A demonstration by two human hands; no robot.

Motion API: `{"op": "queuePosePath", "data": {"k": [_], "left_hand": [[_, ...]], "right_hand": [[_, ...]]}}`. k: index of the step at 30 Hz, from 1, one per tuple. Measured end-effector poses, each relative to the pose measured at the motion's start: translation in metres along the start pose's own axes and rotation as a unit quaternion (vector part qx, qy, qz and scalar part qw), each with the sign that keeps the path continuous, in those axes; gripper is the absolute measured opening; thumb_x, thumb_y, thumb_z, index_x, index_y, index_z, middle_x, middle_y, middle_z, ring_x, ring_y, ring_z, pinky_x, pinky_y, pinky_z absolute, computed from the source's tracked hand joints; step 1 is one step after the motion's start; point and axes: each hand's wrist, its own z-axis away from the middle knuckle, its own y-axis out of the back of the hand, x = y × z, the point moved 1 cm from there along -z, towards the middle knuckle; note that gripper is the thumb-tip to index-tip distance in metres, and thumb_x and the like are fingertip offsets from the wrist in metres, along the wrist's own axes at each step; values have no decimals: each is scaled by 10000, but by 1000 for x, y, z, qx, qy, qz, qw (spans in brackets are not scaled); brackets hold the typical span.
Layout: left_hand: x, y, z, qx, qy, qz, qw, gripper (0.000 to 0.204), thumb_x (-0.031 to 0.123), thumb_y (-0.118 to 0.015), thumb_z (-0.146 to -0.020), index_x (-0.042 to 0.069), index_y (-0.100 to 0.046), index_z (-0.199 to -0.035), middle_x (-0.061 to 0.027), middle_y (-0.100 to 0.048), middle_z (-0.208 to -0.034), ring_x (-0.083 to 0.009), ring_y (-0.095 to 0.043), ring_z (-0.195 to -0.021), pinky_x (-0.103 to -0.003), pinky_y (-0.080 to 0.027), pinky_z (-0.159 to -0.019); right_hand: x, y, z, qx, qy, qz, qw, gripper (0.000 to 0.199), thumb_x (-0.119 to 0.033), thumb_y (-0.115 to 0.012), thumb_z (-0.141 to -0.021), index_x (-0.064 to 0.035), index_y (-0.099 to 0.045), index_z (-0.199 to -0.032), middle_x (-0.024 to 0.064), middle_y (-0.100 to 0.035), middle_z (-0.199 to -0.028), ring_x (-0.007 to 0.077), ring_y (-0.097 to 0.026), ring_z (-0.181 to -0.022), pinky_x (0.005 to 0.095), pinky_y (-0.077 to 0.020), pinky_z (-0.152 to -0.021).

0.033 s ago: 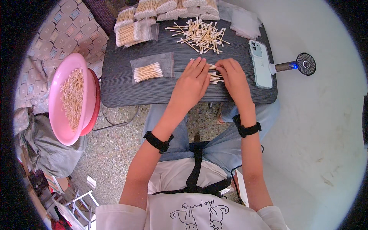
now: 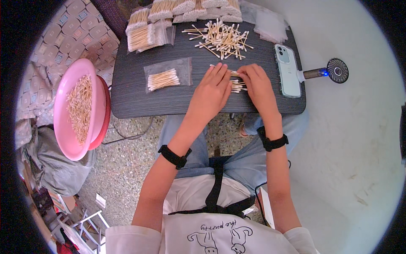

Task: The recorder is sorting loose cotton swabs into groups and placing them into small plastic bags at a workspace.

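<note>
On the dark table, small bunches of cotton swabs (image 2: 239,86) lie between my two hands, their left ends hidden. My left hand (image 2: 212,88) rests over that side with its fingers stretched out flat. From the right, my right hand (image 2: 259,86) pinches some of the swabs between thumb and fingertips. A clear zip bag (image 2: 185,70) lies left of my hands, with a neat bundle of swabs (image 2: 163,79) in or on it; I cannot tell which. Beyond my fingers spreads a loose heap of cotton swabs (image 2: 224,39).
Filled swab bags (image 2: 141,38) are stacked at the table's far left. Flat clear bags (image 2: 270,25) lie at the far right. A pale phone (image 2: 288,72) lies by the right edge, beside a small fan (image 2: 337,70). A pink basin (image 2: 63,127) of swabs stands left of the table.
</note>
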Motion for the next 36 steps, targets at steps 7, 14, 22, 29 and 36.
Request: {"op": "queuePosePath", "data": {"k": [7, 14, 22, 29, 36], "left_hand": [[1, 1, -1, 2, -4, -13, 1000, 345, 131, -559, -923, -85, -589, -1191, -231, -570, -1281, -342, -508, -1257, -433, -363, -1108], [2, 1, -2, 4, -13, -23, 1000, 335, 127, -569, -913, -87, -605, -1168, -226, -580, -1272, -333, -520, -1248, -431, -368, -1105], [0, -2, 0, -4, -10, -26, 1000, 322, 133, -568, -928, -49, -597, -1192, -200, -577, -1288, -342, -515, -1249, -443, -367, -1109], [1, 0, -1, -9, -4, -11, 1000, 337, 141, -566, -933, -52, -585, -1208, -206, -559, -1309, -347, -516, -1247, -443, -367, -1109], [0, 0, -1, -12, -7, -21, 1000, 336, 135, -563, -929, -56, -587, -1204, -203, -553, -1318, -345, -501, -1264, -447, -356, -1115]], "right_hand": [[0, 0, -3, -16, -14, 4, 1000, 86, -82, -590, -885, -16, -589, -941, 143, -586, -916, 346, -577, -898, 423, -475, -789], [0, 9, -2, -26, -19, -34, 999, 97, -63, -635, -841, -12, -625, -923, 128, -618, -907, 323, -615, -863, 395, -500, -765], [-2, 8, -3, -45, -43, -41, 997, 118, -47, -646, -825, -12, -619, -935, 136, -600, -870, 310, -610, -812, 396, -499, -749], [-2, 7, -6, -14, -10, -22, 1000, 139, -53, -624, -848, -10, -631, -980, 147, -619, -904, 327, -618, -848, 400, -503, -761], [-2, 9, -5, -30, -27, -31, 999, 125, -46, -633, -839, -2, -676, -948, 136, -636, -917, 321, -630, -846, 389, -514, -750]]}}
